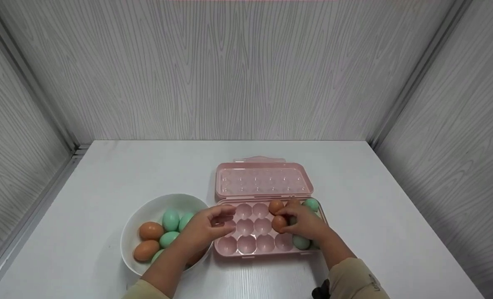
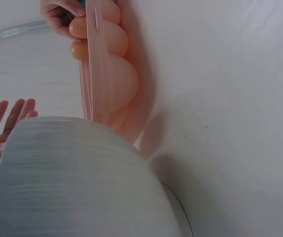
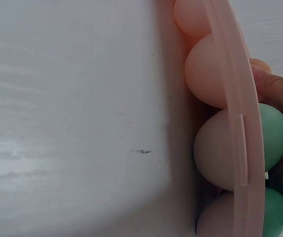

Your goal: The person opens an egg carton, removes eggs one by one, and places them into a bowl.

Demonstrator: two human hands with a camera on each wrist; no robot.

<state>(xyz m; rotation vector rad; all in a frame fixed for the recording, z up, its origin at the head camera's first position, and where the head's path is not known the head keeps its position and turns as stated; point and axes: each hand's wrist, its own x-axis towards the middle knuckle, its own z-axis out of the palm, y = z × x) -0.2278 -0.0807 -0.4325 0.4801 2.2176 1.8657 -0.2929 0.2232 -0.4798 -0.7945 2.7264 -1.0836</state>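
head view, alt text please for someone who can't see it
A person's right-hand grip pinches a brown egg in an open, partly filled pink egg carton. The empty left-hand grip hovers by the carton's left end, near a white bowl of brown and green eggs.

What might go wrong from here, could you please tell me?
The right hand pinches a brown egg close to another brown egg, so the two might knock together if the grip slips.

The left hand is near the white bowl of eggs, so drawing it back carelessly could bump the bowl.
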